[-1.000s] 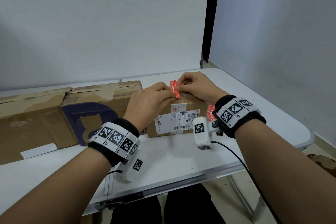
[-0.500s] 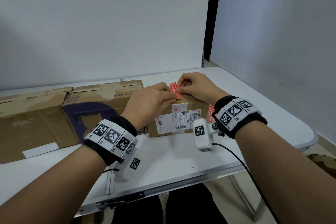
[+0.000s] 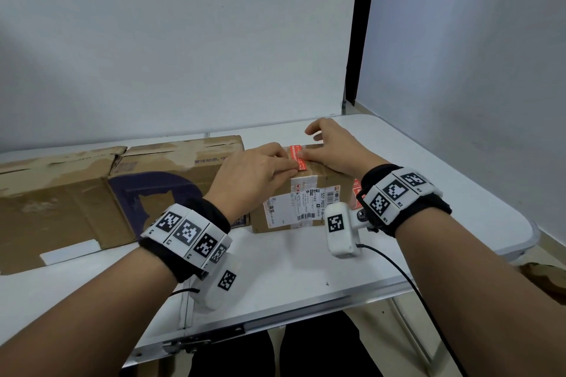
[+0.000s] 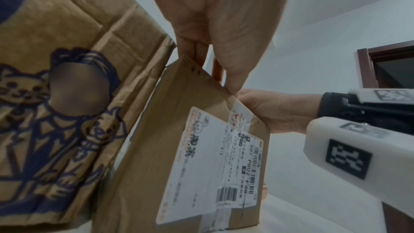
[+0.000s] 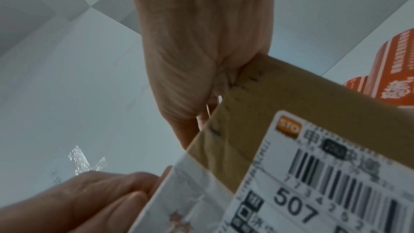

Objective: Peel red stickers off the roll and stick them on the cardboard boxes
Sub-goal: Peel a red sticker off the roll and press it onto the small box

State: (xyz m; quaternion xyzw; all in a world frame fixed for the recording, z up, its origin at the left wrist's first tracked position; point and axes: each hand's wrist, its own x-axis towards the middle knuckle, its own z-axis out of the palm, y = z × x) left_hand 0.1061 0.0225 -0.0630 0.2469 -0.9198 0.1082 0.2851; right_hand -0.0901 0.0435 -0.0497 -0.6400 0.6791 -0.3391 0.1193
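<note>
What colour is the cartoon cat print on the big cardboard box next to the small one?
Dark navy blue, on the brown big cardboard box; it shows best in the left wrist view.

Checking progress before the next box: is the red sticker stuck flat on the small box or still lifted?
Mostly flat: the red sticker lies along the small box top, both hands' fingers on it.

Even, soft indoor light; faint shadows; wrist views blurred, edges warped.
</note>
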